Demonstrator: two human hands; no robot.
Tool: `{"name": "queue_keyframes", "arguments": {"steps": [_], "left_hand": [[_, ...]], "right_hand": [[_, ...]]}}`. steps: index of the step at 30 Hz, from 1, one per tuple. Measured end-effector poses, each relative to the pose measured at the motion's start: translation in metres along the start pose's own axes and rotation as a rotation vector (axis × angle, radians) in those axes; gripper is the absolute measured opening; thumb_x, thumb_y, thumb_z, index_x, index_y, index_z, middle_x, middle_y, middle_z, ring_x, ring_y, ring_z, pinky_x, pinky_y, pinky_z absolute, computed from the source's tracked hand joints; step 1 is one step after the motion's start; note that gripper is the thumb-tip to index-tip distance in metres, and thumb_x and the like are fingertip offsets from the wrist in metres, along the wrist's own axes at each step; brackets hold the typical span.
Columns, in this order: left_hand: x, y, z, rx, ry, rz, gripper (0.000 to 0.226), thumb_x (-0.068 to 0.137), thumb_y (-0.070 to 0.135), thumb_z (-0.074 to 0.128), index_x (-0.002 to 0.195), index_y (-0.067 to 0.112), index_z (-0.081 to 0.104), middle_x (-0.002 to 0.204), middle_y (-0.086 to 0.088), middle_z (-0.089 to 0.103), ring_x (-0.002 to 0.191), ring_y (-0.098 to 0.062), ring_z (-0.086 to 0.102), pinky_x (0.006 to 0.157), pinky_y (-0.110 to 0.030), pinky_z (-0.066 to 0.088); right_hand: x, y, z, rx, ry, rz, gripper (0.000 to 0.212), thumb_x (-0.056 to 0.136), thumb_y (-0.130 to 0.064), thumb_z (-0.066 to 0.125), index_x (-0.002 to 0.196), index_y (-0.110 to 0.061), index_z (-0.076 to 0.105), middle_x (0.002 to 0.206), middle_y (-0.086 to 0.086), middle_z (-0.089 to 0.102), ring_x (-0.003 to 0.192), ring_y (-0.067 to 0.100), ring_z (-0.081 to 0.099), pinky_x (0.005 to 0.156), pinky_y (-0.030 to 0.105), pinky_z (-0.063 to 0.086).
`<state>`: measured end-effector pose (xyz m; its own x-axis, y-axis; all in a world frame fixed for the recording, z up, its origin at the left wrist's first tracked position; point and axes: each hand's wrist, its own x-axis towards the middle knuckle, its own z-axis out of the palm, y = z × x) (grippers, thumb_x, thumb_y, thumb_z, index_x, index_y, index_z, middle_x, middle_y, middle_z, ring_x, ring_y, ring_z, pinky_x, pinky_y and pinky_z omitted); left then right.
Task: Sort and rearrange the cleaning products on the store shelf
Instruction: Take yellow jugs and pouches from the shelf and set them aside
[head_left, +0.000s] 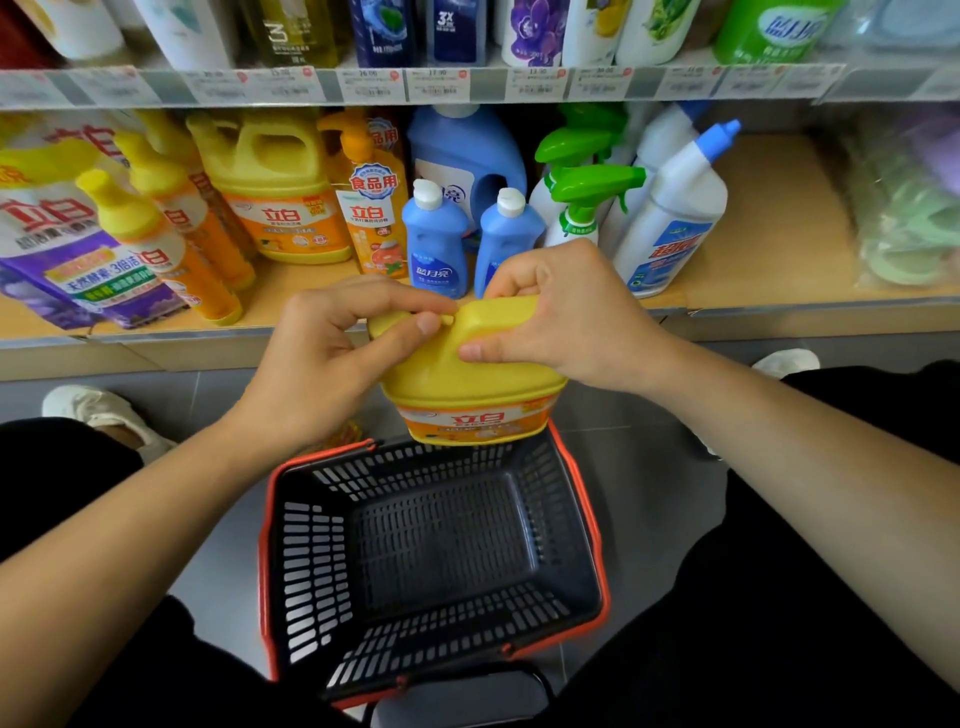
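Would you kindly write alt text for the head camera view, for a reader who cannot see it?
Both hands, left hand and right hand, hold a yellow plastic detergent jug by its top above an empty black plastic shopping basket with a red rim. Behind it is a wooden store shelf of cleaning bottles.
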<state>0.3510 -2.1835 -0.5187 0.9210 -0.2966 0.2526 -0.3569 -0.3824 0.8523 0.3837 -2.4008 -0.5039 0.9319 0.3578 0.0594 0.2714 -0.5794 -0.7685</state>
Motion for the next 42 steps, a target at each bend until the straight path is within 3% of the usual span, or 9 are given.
{"name": "queue_keyframes", "arguments": {"steps": [7, 11, 16, 23, 28, 33, 35, 38, 42], "left_hand": [[0.005, -0.003, -0.008, -0.173, 0.048, -0.066, 0.039, 0.087, 0.017, 0.069, 0.125, 0.014, 0.065, 0.114, -0.004, 0.073, 0.109, -0.013, 0.070, 0.090, -0.026, 0.056], [0.011, -0.012, -0.012, -0.328, -0.029, -0.100, 0.050, 0.091, 0.010, 0.059, 0.140, 0.010, 0.052, 0.126, -0.003, 0.071, 0.122, -0.015, 0.064, 0.099, -0.027, 0.054], [0.013, -0.040, -0.009, -0.402, -0.202, -0.188, 0.053, 0.093, 0.014, 0.066, 0.144, 0.009, 0.049, 0.137, 0.001, 0.065, 0.128, -0.016, 0.060, 0.099, -0.024, 0.051], [0.008, -0.087, -0.006, -0.309, -0.318, -0.402, 0.070, 0.071, 0.033, 0.087, 0.135, 0.023, 0.058, 0.130, 0.002, 0.070, 0.122, -0.020, 0.065, 0.100, -0.035, 0.055], [0.003, -0.091, 0.012, -0.721, -0.204, -0.552, 0.094, 0.062, 0.040, 0.094, 0.141, 0.014, 0.052, 0.137, -0.013, 0.064, 0.128, -0.032, 0.060, 0.100, -0.042, 0.054], [0.015, -0.077, 0.020, -1.087, -0.114, -0.516, 0.054, 0.089, 0.019, 0.070, 0.141, 0.019, 0.056, 0.144, -0.014, 0.058, 0.130, -0.034, 0.058, 0.096, -0.050, 0.055], [0.019, -0.073, 0.018, -1.087, -0.045, -0.504, 0.048, 0.093, 0.015, 0.054, 0.141, 0.019, 0.055, 0.144, -0.015, 0.058, 0.128, -0.035, 0.059, 0.093, -0.050, 0.056], [0.025, -0.070, 0.010, -0.930, 0.075, -0.449, 0.057, 0.088, 0.016, 0.066, 0.143, 0.019, 0.052, 0.140, -0.013, 0.062, 0.125, -0.035, 0.062, 0.090, -0.051, 0.058], [0.031, -0.061, -0.012, -0.628, 0.294, -0.353, 0.075, 0.065, 0.028, 0.090, 0.133, 0.020, 0.060, 0.124, -0.009, 0.071, 0.112, -0.031, 0.070, 0.085, -0.048, 0.061]], "right_hand": [[0.002, 0.004, -0.001, 0.163, 0.024, 0.022, 0.033, 0.065, -0.029, 0.093, 0.073, -0.006, 0.070, 0.072, 0.016, 0.067, 0.064, 0.012, 0.054, 0.060, 0.042, 0.046], [0.004, 0.011, -0.004, 0.242, 0.063, 0.062, 0.026, 0.066, -0.025, 0.093, 0.066, -0.017, 0.069, 0.062, 0.001, 0.066, 0.061, 0.008, 0.057, 0.056, 0.037, 0.046], [0.006, 0.015, -0.008, 0.437, 0.134, 0.103, 0.038, 0.059, -0.029, 0.090, 0.075, -0.001, 0.070, 0.083, 0.030, 0.069, 0.074, 0.030, 0.065, 0.067, 0.057, 0.054], [0.008, 0.016, -0.028, 0.673, 0.238, 0.060, 0.017, 0.066, -0.018, 0.082, 0.075, -0.011, 0.070, 0.069, -0.002, 0.073, 0.067, 0.010, 0.069, 0.063, 0.025, 0.056], [0.010, 0.017, -0.037, 0.873, 0.344, 0.096, 0.012, 0.084, -0.004, 0.071, 0.078, -0.004, 0.061, 0.050, -0.012, 0.060, 0.045, -0.001, 0.054, 0.047, 0.012, 0.042], [0.018, 0.029, -0.038, 0.971, 0.446, 0.286, 0.023, 0.074, -0.028, 0.078, 0.073, -0.011, 0.062, 0.049, -0.005, 0.038, 0.046, 0.007, 0.034, 0.048, 0.022, 0.033], [0.023, 0.037, -0.037, 0.956, 0.452, 0.302, 0.026, 0.086, -0.027, 0.074, 0.072, -0.012, 0.058, 0.049, -0.005, 0.038, 0.048, 0.008, 0.036, 0.050, 0.022, 0.035], [0.027, 0.049, -0.037, 0.792, 0.364, 0.307, 0.031, 0.095, -0.031, 0.066, 0.077, -0.007, 0.060, 0.058, -0.001, 0.054, 0.059, 0.012, 0.054, 0.062, 0.028, 0.045], [0.030, 0.064, -0.031, 0.428, 0.319, 0.420, 0.015, 0.092, -0.034, 0.070, 0.103, -0.023, 0.073, 0.108, 0.000, 0.072, 0.111, 0.023, 0.066, 0.096, 0.045, 0.055]]}}
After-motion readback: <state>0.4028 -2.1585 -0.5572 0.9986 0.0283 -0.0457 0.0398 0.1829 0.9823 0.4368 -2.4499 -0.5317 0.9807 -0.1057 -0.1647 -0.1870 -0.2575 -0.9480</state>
